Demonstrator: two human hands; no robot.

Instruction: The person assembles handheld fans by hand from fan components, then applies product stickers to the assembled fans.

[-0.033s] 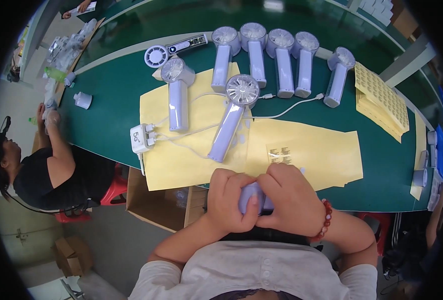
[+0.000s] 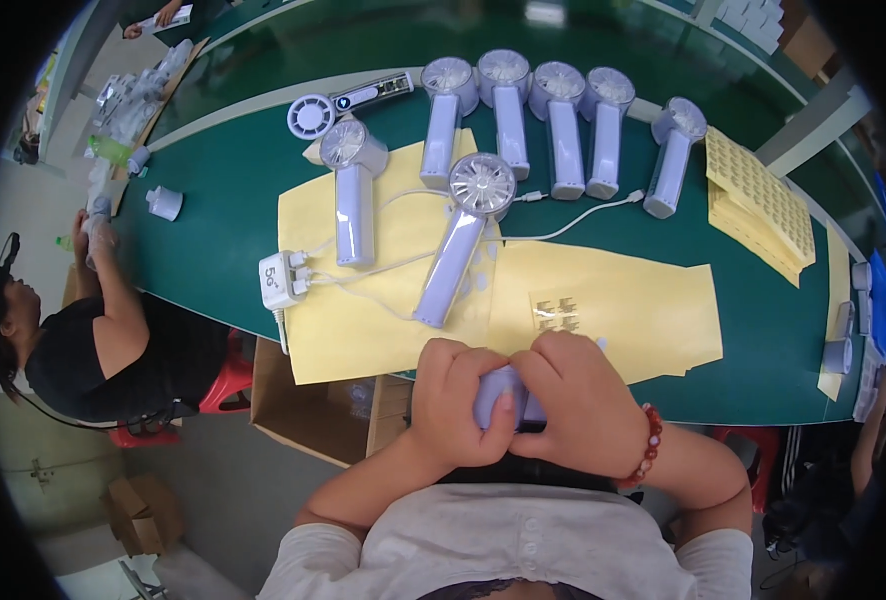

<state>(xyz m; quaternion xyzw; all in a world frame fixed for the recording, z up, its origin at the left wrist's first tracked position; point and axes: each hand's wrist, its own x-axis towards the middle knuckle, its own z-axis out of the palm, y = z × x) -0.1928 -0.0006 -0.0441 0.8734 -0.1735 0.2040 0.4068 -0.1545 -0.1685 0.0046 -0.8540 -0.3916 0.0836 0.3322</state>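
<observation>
Close to my body at the table's front edge, my left hand [image 2: 455, 405] is closed around a lavender handheld fan [image 2: 495, 398]. My fingers cover most of it. From the other side my right hand [image 2: 585, 405] grips the same fan, thumb and fingers bent against it. Just beyond my hands, a small clear sheet with metallic pieces [image 2: 556, 312] lies on yellow paper [image 2: 643, 300]. Another lavender fan [image 2: 453, 255] with a clear front lies farther on, and one more fan [image 2: 355, 210] is to its left.
Several lavender fans [image 2: 563, 135] stand along the back. A slimmer fan [image 2: 313, 116] lies at back left. Cables run from a white charger [image 2: 281, 280]. Stacked yellow sheets [image 2: 758, 205] lie right. A cardboard box [image 2: 308, 420] sits below the edge; a person [image 2: 93, 340] works at left.
</observation>
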